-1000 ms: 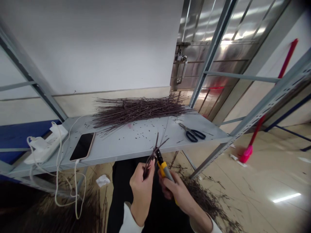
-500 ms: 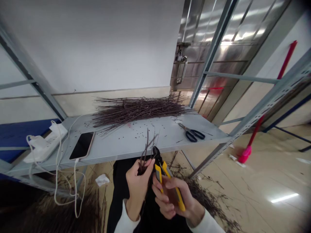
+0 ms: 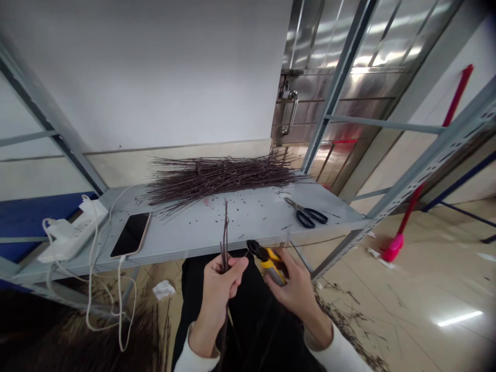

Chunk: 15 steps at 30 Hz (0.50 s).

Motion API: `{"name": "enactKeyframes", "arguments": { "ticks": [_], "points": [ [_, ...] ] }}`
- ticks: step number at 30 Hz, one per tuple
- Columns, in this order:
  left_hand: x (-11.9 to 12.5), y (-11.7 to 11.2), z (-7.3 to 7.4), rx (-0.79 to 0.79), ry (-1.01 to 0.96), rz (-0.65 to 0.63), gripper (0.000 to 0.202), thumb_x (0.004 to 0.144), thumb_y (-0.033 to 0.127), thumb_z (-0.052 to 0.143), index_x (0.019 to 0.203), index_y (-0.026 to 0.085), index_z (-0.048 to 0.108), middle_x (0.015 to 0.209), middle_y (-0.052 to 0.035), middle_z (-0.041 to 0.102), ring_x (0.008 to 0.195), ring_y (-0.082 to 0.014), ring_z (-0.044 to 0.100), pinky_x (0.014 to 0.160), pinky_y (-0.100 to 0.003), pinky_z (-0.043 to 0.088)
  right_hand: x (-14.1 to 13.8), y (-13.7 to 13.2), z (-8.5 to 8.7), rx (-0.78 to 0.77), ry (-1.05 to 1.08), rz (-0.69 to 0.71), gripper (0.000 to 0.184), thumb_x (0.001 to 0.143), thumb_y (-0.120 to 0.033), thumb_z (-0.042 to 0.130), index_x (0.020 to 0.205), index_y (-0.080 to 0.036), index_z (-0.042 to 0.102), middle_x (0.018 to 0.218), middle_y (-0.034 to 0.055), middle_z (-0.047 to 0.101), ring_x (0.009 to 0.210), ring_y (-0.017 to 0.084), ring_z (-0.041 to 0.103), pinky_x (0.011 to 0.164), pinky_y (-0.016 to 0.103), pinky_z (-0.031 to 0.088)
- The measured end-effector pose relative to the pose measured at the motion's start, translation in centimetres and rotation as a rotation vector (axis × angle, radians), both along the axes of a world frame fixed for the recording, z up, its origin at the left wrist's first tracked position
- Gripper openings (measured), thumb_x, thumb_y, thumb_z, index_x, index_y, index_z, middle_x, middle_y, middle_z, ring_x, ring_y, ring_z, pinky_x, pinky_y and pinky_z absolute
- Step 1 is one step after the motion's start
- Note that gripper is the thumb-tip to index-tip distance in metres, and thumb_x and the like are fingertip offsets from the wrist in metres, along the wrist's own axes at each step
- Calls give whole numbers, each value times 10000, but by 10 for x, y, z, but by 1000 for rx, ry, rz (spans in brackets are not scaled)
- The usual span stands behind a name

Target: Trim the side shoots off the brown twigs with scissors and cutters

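Observation:
My left hand [image 3: 219, 287] is closed round a thin dark twig [image 3: 225, 227] that stands nearly upright in front of the shelf edge. My right hand [image 3: 296, 284] is closed on yellow-handled cutters [image 3: 267, 257], whose black jaws point left toward the twig without touching it. Both hands hover above my dark lap, just below the grey metal shelf [image 3: 201, 232]. A large pile of the same dark twigs [image 3: 217, 175] lies at the back of the shelf.
Black scissors [image 3: 308, 213] lie at the shelf's right end. A phone [image 3: 132, 233] on a white cable and a white power strip [image 3: 70, 232] sit at the left. Twig cuttings litter the floor [image 3: 349, 336]. A red broom [image 3: 411, 206] leans at the right.
The left hand's twigs have gone from a splayed bunch to one upright stem. The right hand has swung the cutters from pointing up at the twigs to lying flatter and off to the right.

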<state>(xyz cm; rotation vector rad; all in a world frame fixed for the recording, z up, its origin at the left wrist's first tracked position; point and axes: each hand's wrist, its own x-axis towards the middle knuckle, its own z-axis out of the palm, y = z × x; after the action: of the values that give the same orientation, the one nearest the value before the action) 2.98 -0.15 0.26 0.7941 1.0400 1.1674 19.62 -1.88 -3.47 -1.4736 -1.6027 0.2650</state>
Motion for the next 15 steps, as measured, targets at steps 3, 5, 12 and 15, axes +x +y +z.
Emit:
{"name": "enactKeyframes", "arguments": {
  "ticks": [3,5,12,15],
  "points": [
    [-4,3,-2,24,65,115,426,522,446,832,607,143,544,387,96,425,323,11,233,319,-127,139,20,4,1,111,-136,-154,334,658,-299,604,976,-202,575,844,58,653,652,183,595,605,278,448],
    [-7,6,-2,24,62,136,421,530,441,829,612,144,542,392,95,431,326,11,237,321,-129,137,34,6,8,98,-58,-188,289,663,-294,607,936,-207,572,751,19,620,587,155,557,559,259,420],
    [-9,9,-1,4,7,44,422,536,433,828,638,149,532,420,84,464,322,11,238,318,-133,108,75,9,56,530,1105,-465,101,623,-216,546,698,-229,479,610,-50,393,486,104,370,463,247,325],
    [-9,11,-2,23,-22,3,395,582,441,804,672,148,555,437,94,438,330,8,227,316,-133,105,96,9,58,657,1354,-475,66,651,-263,464,599,-241,430,593,-26,330,491,132,365,460,284,342]
  ]
}}
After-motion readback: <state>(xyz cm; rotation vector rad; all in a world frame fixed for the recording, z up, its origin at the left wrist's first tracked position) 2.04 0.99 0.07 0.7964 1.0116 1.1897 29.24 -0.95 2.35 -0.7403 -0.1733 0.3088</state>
